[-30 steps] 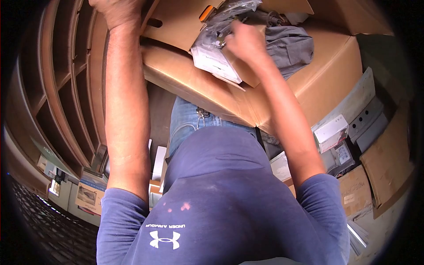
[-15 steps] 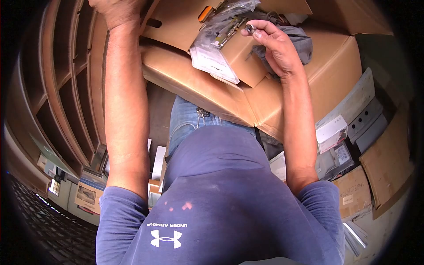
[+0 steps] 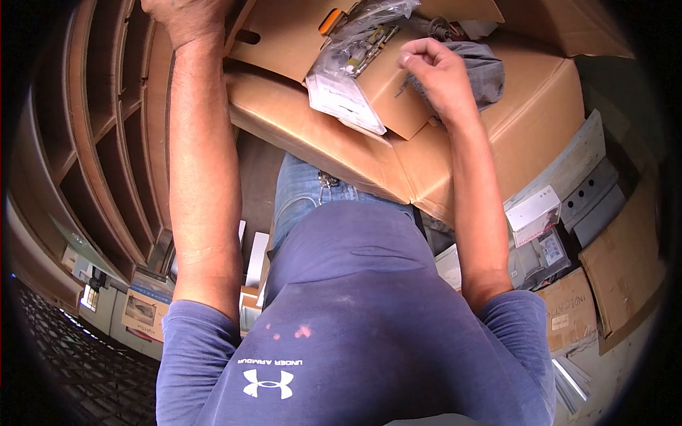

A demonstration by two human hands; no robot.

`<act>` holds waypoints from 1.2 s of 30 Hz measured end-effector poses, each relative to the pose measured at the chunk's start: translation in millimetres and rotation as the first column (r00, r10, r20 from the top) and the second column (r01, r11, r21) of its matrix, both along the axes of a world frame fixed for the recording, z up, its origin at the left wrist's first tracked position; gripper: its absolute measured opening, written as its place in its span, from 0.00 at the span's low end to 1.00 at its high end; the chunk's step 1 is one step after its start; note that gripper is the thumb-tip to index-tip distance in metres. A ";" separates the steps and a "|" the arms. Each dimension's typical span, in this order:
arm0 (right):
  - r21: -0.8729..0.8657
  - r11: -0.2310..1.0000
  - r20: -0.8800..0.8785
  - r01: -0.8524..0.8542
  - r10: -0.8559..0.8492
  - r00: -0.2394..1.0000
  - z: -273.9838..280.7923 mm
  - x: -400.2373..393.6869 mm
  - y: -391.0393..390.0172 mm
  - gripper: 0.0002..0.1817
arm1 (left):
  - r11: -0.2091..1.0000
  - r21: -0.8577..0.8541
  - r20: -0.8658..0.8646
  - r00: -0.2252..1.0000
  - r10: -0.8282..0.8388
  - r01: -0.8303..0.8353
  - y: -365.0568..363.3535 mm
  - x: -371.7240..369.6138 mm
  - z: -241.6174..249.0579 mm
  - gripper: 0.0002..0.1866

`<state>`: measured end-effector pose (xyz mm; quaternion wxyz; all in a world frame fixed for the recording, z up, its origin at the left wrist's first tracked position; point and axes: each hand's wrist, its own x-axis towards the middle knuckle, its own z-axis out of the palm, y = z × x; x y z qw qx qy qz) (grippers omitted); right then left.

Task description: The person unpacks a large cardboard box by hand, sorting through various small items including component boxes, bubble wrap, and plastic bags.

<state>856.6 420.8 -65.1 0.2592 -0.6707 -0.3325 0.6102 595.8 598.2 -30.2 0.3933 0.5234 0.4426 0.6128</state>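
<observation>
My right hand (image 3: 439, 73) hovers over a small open cardboard box (image 3: 398, 96), thumb and forefinger pinched together. Whatever sits between those fingertips is hidden from view. A clear plastic bag (image 3: 330, 60) with small metal parts lies at the box's left, beside a white printed sheet (image 3: 344, 103). Grey cloth (image 3: 484, 71) is bunched behind and right of my right hand. At the top left edge is my left hand (image 3: 188, 18), near the rim of a large carton; its fingers are cut off by the frame.
The small box rests on a large cardboard carton (image 3: 526, 106). An orange-and-black item (image 3: 331, 21) lies near the bag. Wooden shelving (image 3: 89, 135) curves along the left. To the right are a white box (image 3: 533, 215), a grey case (image 3: 536, 259) and more cartons (image 3: 566, 309).
My right hand has turned and shifted slightly downward. The small dark round metal part seen at its fingertips is out of sight now. My left hand has barely moved.
</observation>
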 end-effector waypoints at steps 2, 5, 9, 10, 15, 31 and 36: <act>-0.040 0.993 0.052 -0.114 0.116 0.992 26.7 -10.9 -0.1 0.18 | 1.000 -0.005 0.044 0.999 -0.024 0.024 -1.2 2.0 1.3 0.25; -0.044 0.802 0.269 -0.595 0.583 0.766 64.0 -47.3 -11.6 0.35 | 0.998 -0.059 -0.016 1.000 0.011 -0.012 0.7 -2.8 1.0 0.25; -0.082 0.708 0.329 -0.701 0.683 0.652 62.5 -57.8 -21.8 0.38 | 1.000 -0.008 0.074 0.997 -0.008 0.008 -1.5 7.2 4.6 0.25; -0.061 0.705 0.305 -0.706 0.687 0.660 62.2 -57.8 -21.6 0.37 | 1.000 -0.006 0.071 0.997 -0.008 0.009 -0.9 6.9 4.5 0.25; 0.038 0.737 0.427 -0.675 0.598 0.678 57.0 -53.8 -21.6 0.27 | 0.998 -0.040 -0.039 0.998 0.041 -0.042 1.4 -1.1 -0.4 0.25; 0.248 0.817 0.756 -0.520 0.173 0.632 43.6 -22.8 -4.3 0.22 | 0.997 0.041 -0.171 0.983 0.069 -0.063 -0.1 1.3 5.9 0.26; 0.320 0.871 0.893 -0.373 -0.146 0.425 49.4 -23.0 -12.8 0.43 | 0.996 -0.017 -0.122 0.989 0.083 -0.085 -0.2 -0.1 2.3 0.25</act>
